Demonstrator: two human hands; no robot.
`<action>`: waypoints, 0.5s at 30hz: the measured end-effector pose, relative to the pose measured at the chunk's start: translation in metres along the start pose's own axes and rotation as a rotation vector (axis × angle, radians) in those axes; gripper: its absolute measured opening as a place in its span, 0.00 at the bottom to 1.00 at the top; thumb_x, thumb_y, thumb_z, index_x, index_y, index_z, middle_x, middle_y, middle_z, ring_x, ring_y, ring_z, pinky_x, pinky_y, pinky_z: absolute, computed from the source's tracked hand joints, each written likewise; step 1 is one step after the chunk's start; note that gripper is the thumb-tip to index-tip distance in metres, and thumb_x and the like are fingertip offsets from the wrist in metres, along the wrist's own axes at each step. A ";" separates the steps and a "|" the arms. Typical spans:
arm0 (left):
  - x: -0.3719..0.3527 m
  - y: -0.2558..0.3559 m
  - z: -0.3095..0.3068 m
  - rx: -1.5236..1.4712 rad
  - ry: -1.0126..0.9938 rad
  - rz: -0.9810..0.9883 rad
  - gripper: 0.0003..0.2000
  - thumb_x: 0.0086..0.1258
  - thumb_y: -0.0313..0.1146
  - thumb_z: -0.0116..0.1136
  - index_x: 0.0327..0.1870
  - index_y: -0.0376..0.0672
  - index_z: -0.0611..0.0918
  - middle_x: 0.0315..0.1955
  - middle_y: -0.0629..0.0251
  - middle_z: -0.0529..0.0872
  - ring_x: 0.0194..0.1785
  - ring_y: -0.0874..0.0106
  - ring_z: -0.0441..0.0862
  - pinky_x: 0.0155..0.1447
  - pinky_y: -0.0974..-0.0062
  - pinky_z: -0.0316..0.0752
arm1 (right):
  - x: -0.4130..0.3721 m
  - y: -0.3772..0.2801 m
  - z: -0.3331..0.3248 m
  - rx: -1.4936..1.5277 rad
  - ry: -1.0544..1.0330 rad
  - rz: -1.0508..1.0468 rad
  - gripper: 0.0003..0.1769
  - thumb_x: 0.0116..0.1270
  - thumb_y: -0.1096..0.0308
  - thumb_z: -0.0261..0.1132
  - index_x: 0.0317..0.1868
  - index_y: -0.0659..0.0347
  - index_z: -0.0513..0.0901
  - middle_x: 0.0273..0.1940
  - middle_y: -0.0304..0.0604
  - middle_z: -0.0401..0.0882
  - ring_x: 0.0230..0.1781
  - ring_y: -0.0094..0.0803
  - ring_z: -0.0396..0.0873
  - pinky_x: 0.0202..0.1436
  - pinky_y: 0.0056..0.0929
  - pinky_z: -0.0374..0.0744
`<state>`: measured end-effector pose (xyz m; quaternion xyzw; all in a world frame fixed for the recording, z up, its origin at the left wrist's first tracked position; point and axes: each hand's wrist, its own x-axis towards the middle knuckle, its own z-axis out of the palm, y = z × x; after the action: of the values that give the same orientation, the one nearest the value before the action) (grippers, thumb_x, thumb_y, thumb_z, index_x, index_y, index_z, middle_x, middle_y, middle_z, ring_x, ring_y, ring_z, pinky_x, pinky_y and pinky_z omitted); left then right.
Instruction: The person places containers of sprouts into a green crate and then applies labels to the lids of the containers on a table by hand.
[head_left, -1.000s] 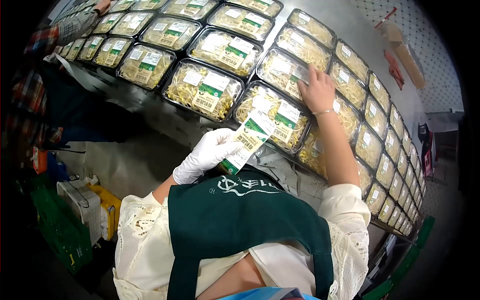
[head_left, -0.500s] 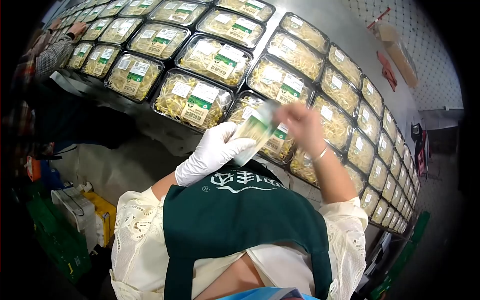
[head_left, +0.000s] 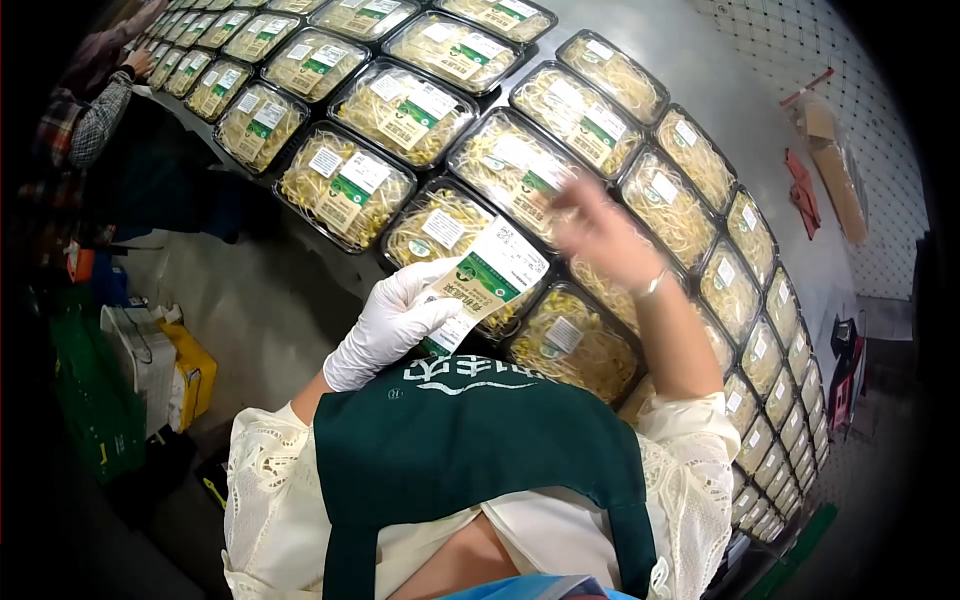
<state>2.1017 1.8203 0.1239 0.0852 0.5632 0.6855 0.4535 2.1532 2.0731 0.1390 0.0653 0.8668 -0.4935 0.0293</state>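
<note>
My left hand, in a white glove, grips green, white and tan paper labels between thumb and fingers, just above my apron. Right of it, my bare right hand hovers over the trays, its fingers smeared by motion; whether anything is in them cannot be made out. Below and beyond its fingertips lies a bean sprout tray with a green label across its lid. Another labelled tray lies behind that one. Near my apron, a tray shows only a small white sticker.
Black trays of sprouts cover much of the metal table in rows. At far left another person's hand is by the trays. A red cloth and a cardboard piece lie at right. Crates stand low at left.
My right hand has come away from the labels in my left hand. A tray farther back now bears a green label where only a white sticker showed. The view has shifted.
</note>
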 end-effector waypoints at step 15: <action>-0.024 -0.031 0.062 0.227 0.208 -0.072 0.11 0.59 0.29 0.54 0.41 0.33 0.74 0.30 0.67 0.80 0.33 0.82 0.75 0.37 0.84 0.71 | 0.086 0.054 -0.122 -0.922 0.668 -0.288 0.13 0.48 0.65 0.62 0.35 0.58 0.74 0.31 0.43 0.77 0.32 0.39 0.75 0.34 0.32 0.74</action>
<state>2.1705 1.8448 0.1290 0.0442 0.6838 0.6057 0.4044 2.0772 2.2120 0.1455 0.0792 0.9544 -0.0172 -0.2873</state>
